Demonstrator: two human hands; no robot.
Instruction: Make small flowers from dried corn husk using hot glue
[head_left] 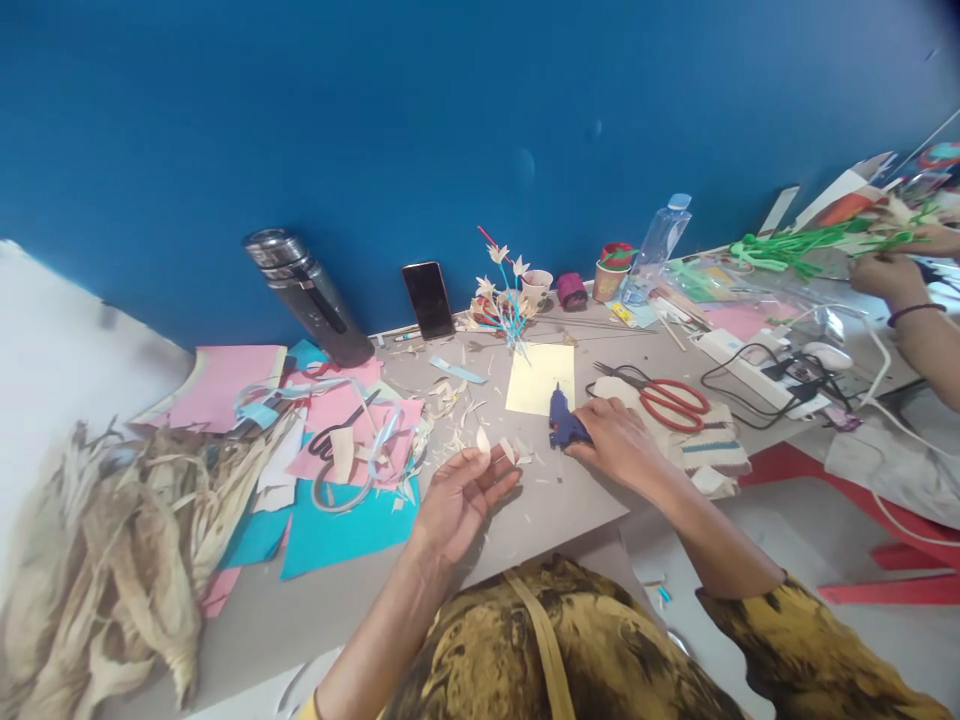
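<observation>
My left hand [461, 495] is palm up over the grey board [540, 500], pinching a small cream husk petal [483, 440] at its fingertips. Another small petal [508, 450] lies just to its right. My right hand [619, 440] rests on the board and grips a blue glue gun [562, 422] whose nozzle points up at a pale yellow paper square [541, 378]. Behind the paper stands a small bunch of husk flowers on blue stems [506, 295].
Red-handled scissors [671, 400] lie right of my right hand, with a power strip [757, 372] and cables beyond. Pink and blue paper scraps [337, 470] and black scissors [337, 435] are at left, dried corn husks [112, 540] at far left. Another person's hands [889, 275] hold green stems.
</observation>
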